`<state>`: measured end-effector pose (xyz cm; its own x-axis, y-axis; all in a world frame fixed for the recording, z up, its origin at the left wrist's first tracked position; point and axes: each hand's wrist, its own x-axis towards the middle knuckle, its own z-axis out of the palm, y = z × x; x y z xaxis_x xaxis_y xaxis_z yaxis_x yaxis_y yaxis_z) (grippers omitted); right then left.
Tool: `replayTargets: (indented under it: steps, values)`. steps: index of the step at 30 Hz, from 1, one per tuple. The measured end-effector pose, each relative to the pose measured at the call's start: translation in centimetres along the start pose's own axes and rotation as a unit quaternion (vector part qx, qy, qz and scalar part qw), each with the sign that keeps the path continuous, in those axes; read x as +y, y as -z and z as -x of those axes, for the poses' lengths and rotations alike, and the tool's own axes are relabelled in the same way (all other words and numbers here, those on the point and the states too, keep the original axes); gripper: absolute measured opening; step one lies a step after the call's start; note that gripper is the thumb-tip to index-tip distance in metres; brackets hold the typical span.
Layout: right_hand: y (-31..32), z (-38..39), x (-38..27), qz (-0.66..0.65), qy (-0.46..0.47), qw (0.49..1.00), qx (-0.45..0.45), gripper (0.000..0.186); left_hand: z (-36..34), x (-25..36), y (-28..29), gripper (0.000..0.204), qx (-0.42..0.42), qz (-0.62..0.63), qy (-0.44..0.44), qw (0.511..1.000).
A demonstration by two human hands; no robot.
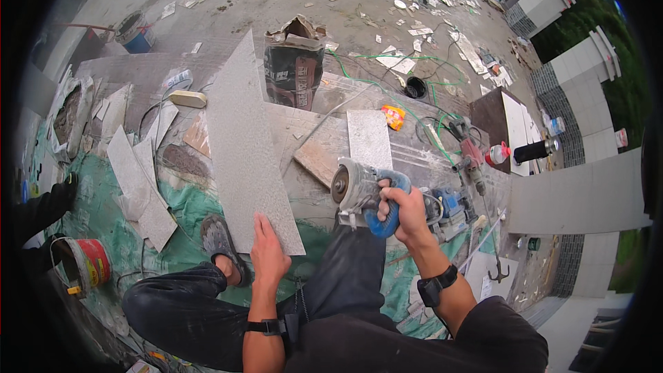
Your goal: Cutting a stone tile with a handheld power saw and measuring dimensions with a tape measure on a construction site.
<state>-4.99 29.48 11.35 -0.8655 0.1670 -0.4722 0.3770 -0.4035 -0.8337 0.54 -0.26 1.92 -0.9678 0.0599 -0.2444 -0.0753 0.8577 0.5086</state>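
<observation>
Two hands, two jobs. Left hand (269,249) lies on the lower end of a long, pointed pale slab (242,145), fingers straight and close together, pressed flat rather than gripping. Right hand (406,211) has its fingers wrapped round the blue handle of a cutter (356,186); disc faces left, apart from the slab. Slab lies in front of the person, point away, lower end between the knees, a sandalled foot (224,245) just left of it.

Containers, left to right. White sack (61,139): mouth open, grey loose material inside. Red bucket (97,262): near the left knee, wire handle, inside too dim to read. Blue bucket (140,43): far left, reddish stick (86,26) at its rim; contents unclear. Dark bag (293,72): upright just beyond the slab, top torn open, contents hidden by its front. Black tub (416,87): open, dark within, cannot tell what it holds. Orange packet (393,117): beside a rectangular tile (368,139); contents unseen. Red-capped bottle (497,154) and black flask (533,150): off to the right, near a red drill (473,155); contents of both unknown.
</observation>
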Motion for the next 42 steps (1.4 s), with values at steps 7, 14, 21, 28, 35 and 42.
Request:
replayTargets:
  steps: [7,14,21,28,35,42]
  values:
    - [8.9,-15.1,0.9,-0.166,-0.041,0.981,0.094,0.007,0.2,0.6,0.9,0.100,-0.032,-0.007,0.037,0.999]
    - [20.2,-24.1,4.4,-0.409,-0.192,0.886,0.102,0.019,0.2,0.1,-0.1,0.097,-0.001,-0.029,0.003,1.000]
    - [33.9,-27.4,7.0,-0.305,-0.129,0.912,0.242,0.018,0.1,0.6,0.6,0.092,-0.021,-0.022,0.039,0.999]
    - [38.5,-28.5,7.8,-0.104,-0.105,0.945,0.293,0.019,0.7,0.3,0.5,0.091,-0.025,-0.017,0.055,0.998]
    - [33.3,-27.2,4.6,0.337,0.074,0.842,0.415,0.027,-0.1,0.8,-0.4,0.096,-0.017,-0.012,0.036,0.999]
    - [-8.6,-22.8,-1.4,0.202,0.050,0.966,-0.153,0.050,0.5,0.9,0.9,0.100,-0.028,-0.004,0.088,0.996]
